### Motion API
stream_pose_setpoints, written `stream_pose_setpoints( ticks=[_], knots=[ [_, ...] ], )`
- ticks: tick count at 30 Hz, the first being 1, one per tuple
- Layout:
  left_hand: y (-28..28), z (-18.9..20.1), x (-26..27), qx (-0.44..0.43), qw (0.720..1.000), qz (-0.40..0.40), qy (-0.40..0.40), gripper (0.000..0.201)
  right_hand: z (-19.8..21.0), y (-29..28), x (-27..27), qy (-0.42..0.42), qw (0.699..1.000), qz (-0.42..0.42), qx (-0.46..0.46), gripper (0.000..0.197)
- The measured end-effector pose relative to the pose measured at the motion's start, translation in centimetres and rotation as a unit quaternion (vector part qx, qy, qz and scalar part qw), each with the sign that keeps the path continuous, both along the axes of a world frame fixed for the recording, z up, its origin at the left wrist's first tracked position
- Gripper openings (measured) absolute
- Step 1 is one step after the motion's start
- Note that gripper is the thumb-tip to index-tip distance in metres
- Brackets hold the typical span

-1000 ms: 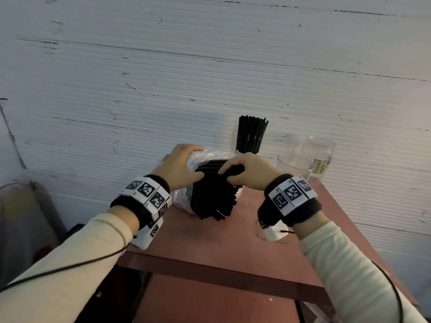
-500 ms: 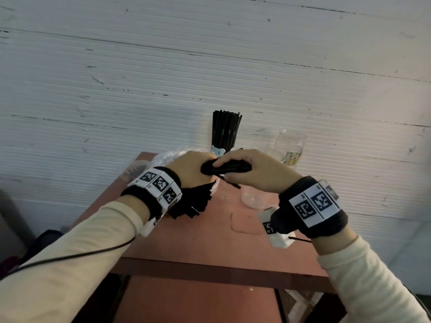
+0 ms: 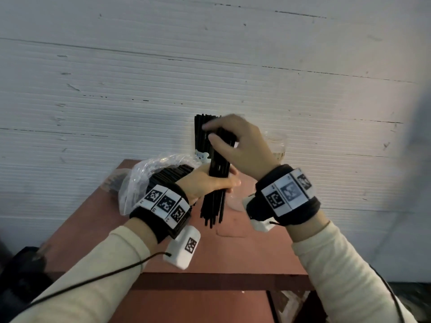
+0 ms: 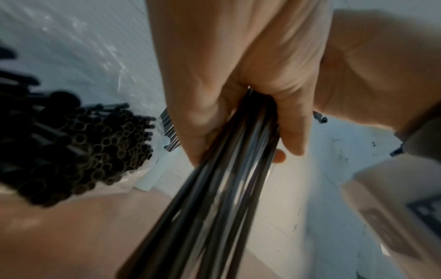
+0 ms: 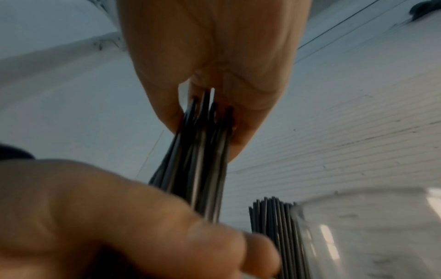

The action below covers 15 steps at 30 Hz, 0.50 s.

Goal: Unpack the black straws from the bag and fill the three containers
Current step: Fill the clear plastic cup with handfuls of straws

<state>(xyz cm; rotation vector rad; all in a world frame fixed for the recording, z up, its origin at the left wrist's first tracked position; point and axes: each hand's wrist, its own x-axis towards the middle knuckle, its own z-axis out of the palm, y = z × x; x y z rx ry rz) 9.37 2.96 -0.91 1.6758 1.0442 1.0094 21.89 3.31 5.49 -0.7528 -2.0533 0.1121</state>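
Cream sleeves reach forward over the near edge of a reddish-brown table (image 3: pixel 163 252), each wrist wrapped in a black band set with black-and-white square markers. Above the middle of the table, the left hand (image 3: pixel 205 183) is wrapped around the lower-middle part of a bundle of black straws (image 3: pixel 218 173), which stands nearly upright with its bottom ends fanned out just above the tabletop; the left wrist view shows the fingers (image 4: pixel 293 132) and thumb curled tight round the shafts. The right hand (image 3: pixel 242 145) is higher up, fingers and thumb pinching the top ends of the same bundle, and the right wrist view shows the straw tips (image 5: pixel 205 113) gathered between them. Just left of the left hand lies a crumpled clear plastic bag (image 3: pixel 149 173), still holding many more black straws whose open ends (image 4: pixel 95 143) face the left wrist camera. Close under the right wrist sits a low clear glass container (image 3: pixel 235 203) on the table. Farther back, behind the held bundle, a second set of black straws (image 3: pixel 200 136) stands upright in a container with a small white bear shape (image 3: pixel 201 156) at its rim. A clear jar (image 3: pixel 278 145) stands to the right of it, mostly hidden by the right hand. Behind everything runs a white ribbed wall (image 3: pixel 116 89).
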Motion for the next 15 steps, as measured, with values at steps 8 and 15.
stream_pose_setpoints(
  ticks=[8, 15],
  knots=[
    [0.9, -1.5, 0.0, -0.065, 0.998, -0.018, -0.003, 0.016, -2.2, 0.8, 0.1, -0.006, 1.0, -0.012, -0.01, 0.021],
    [1.4, -3.4, 0.0, -0.115, 0.989, -0.033, 0.089, 0.016, -3.0, 0.8, 0.6, -0.032, 0.999, -0.02, -0.028, 0.014]
  ],
)
